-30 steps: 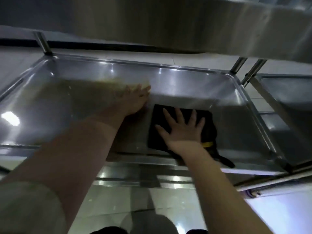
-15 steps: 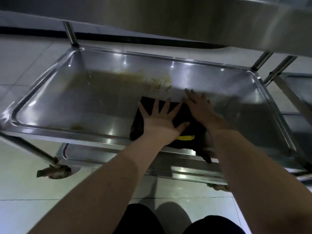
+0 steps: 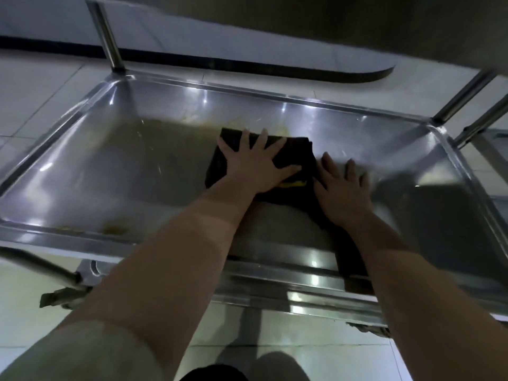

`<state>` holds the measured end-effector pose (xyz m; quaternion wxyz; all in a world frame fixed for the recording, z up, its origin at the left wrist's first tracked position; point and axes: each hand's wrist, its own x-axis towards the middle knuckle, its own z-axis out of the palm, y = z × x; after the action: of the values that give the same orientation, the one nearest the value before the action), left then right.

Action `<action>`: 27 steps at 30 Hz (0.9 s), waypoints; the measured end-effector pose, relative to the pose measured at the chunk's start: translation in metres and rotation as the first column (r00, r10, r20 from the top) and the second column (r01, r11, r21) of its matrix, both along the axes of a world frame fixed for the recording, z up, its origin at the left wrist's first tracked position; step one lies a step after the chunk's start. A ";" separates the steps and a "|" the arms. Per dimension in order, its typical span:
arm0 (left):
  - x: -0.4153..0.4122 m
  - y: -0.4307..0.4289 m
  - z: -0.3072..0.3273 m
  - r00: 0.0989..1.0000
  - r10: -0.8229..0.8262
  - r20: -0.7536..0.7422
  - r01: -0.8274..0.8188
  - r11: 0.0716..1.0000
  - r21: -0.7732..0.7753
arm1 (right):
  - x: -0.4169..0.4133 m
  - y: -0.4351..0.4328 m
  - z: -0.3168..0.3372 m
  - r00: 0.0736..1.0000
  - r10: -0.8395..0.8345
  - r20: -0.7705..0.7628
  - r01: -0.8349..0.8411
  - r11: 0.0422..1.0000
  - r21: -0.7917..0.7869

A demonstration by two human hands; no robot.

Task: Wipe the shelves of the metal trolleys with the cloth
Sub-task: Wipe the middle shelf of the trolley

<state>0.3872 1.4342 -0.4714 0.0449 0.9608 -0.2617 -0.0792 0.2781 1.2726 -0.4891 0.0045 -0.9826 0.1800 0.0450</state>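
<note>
A folded black cloth [image 3: 298, 152] with a yellow tag lies near the middle of the metal trolley's lower shelf [image 3: 132, 177]. My left hand [image 3: 257, 163] presses flat on the cloth, fingers spread. Just to the cloth's right, my right hand [image 3: 341, 188] lies flat with straight fingers, its heel on the cloth's edge and its fingers on bare metal. A strip of the cloth trails back over the shelf's front rim. Brownish smears [image 3: 167, 125] show beyond and left of the cloth, and another stain [image 3: 115, 229] sits by the front rim.
The trolley's upper shelf [image 3: 343, 26] hangs close overhead. Upright posts [image 3: 108, 39] stand at the far corners. A second trolley [image 3: 492, 149] adjoins on the right. A caster wheel [image 3: 63, 295] sits low left on the tiled floor.
A second ago my right hand pressed the cloth and my left lay on the shelf. My left hand took over the cloth and pushed it farther in; my right slid off to its right.
</note>
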 end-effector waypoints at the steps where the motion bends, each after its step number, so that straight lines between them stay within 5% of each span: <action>1: 0.019 -0.012 0.002 1.000 0.001 0.003 -0.001 1.000 -0.007 | 0.001 -0.001 -0.001 1.000 -0.007 0.008 0.007 1.000 -0.001; 7: 0.048 -0.038 0.000 0.995 -0.066 0.073 0.063 0.997 0.031 | 0.003 -0.004 -0.001 0.999 -0.037 0.027 0.036 0.999 0.034; 17: -0.053 0.105 0.007 0.993 -0.073 -0.097 0.087 0.986 0.141 | 0.001 0.001 0.004 0.999 -0.030 0.040 0.028 0.998 0.058; 27: 0.083 -0.017 0.006 0.998 -0.057 0.020 0.056 0.997 0.057 | 0.002 -0.001 0.002 0.998 -0.029 0.049 0.027 0.999 0.043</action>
<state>0.4701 1.4176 -0.4656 0.0128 0.9548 -0.2868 -0.0775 0.2801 1.2719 -0.4876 0.0304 -0.9805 0.1927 0.0242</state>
